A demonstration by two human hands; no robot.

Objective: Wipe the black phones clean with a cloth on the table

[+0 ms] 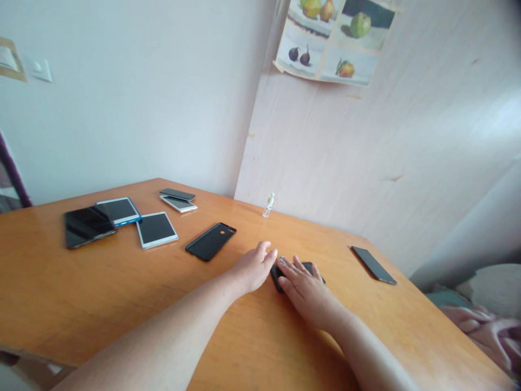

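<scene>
My right hand (303,288) lies flat, fingers spread, on top of a dark phone (278,278) and covers most of it. Just left of that phone is my left hand (258,267), its fingers stretched out and partly hidden behind one another; nothing shows in it. Whether the left hand touches the phone's edge I cannot tell. Beyond and left of my left hand, a black phone case (209,243) rests with its hollow side up and a camera hole near the far end.
On the wooden table (163,304), several tablets, one of them white (158,229), lie at the left. Two stacked phones (178,200) are farther back. A small clear bottle (268,205) stands near the wall. Another phone (373,265) lies by the right edge.
</scene>
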